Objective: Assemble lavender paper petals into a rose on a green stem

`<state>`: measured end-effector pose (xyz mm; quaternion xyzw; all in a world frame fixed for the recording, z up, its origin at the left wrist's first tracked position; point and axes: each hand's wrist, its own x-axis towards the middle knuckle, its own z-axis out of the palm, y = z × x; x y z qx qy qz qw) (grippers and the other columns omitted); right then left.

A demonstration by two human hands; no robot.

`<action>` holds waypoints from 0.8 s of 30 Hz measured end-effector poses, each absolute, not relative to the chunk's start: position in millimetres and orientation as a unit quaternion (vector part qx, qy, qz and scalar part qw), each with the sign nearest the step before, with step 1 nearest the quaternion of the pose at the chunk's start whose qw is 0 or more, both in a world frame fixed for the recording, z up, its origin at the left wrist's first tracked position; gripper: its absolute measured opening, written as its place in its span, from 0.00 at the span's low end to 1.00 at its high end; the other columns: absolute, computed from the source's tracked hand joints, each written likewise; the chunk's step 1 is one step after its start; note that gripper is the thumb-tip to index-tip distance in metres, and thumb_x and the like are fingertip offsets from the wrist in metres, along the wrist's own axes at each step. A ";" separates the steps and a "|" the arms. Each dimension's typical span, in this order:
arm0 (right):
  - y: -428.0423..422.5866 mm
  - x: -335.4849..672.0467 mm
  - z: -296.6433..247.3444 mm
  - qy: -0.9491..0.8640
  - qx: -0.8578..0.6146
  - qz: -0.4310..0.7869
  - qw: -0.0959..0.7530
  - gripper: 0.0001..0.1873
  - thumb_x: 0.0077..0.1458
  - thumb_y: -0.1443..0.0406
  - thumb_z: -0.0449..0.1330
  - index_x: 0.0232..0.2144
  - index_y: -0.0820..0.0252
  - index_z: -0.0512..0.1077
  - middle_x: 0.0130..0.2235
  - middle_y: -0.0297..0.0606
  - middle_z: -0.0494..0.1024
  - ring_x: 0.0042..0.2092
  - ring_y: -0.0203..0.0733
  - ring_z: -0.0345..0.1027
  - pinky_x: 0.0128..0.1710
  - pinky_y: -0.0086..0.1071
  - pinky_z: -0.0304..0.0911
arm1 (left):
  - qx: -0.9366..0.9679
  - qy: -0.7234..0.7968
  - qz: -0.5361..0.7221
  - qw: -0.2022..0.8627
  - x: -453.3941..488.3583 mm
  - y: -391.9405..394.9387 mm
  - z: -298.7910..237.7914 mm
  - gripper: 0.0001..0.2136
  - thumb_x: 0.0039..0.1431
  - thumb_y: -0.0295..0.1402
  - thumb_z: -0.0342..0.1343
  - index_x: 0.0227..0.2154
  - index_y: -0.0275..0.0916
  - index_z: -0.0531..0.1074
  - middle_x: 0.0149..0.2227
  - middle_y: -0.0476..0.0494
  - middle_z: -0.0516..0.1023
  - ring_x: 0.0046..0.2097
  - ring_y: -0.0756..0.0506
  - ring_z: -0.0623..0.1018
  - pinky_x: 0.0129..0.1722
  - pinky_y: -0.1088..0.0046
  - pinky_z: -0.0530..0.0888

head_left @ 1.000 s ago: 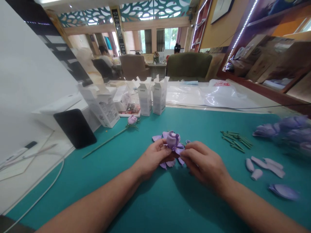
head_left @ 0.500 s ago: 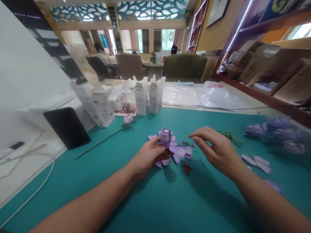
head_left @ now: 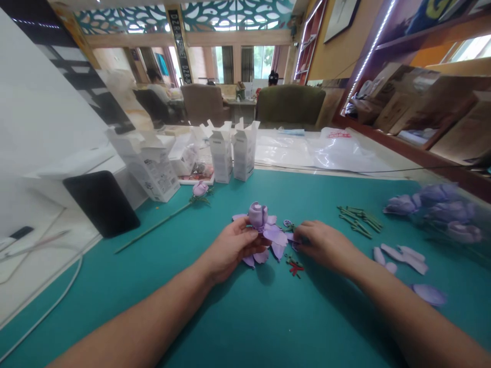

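Note:
My left hand is closed around the base of a purple flower head, holding it upright above the mat. Its rolled bud points up, and loose purple petals spread beneath and around it. Just to the right, my right hand has its fingertips pinched together at a purple petal among the small parts; the hand covers part of that petal. A small purple ring piece lies beyond these fingers. Nearer to me are small red and green pieces.
A long-stemmed flower lies at left, near a black tablet-like slab and white boxes. Green stem pieces, pale petals and assembled purple flowers lie at right on the green mat.
My right hand has moved left and down to the petals, its fingers closing together. My left hand still holds the flower head in nearly the same place.

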<state>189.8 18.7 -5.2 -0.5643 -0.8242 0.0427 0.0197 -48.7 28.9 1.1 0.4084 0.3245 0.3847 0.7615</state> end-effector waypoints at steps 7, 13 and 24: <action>20.0 194.2 -10.6 -0.828 -0.559 -0.022 0.045 0.08 0.61 0.69 0.55 0.32 0.58 0.73 0.34 0.37 0.75 0.35 0.43 0.69 0.28 0.29 0.54 | 0.411 0.321 0.373 0.767 -49.3 28.7 -1.3 0.21 0.44 0.38 0.71 0.41 0.37 0.73 0.37 0.42 0.77 0.38 0.46 0.77 0.43 0.68 0.72; 12.3 189.4 5.4 -0.806 -0.545 0.022 0.231 0.07 0.60 0.64 0.53 0.31 0.56 0.69 0.29 0.33 0.74 0.28 0.39 0.68 0.25 0.28 0.57 | 0.420 0.321 0.356 0.771 -49.8 29.3 -3.9 0.20 0.46 0.38 0.69 0.41 0.37 0.73 0.34 0.43 0.76 0.35 0.46 0.77 0.42 0.67 0.72; -10.1 164.9 32.6 -0.847 -0.419 0.003 0.327 0.08 0.64 0.69 0.51 0.37 0.58 0.70 0.37 0.37 0.75 0.34 0.36 0.72 0.32 0.25 0.65 | 0.430 0.319 0.346 0.770 -48.7 30.8 -5.3 0.17 0.45 0.36 0.67 0.38 0.35 0.75 0.31 0.44 0.75 0.32 0.48 0.74 0.38 0.70 0.71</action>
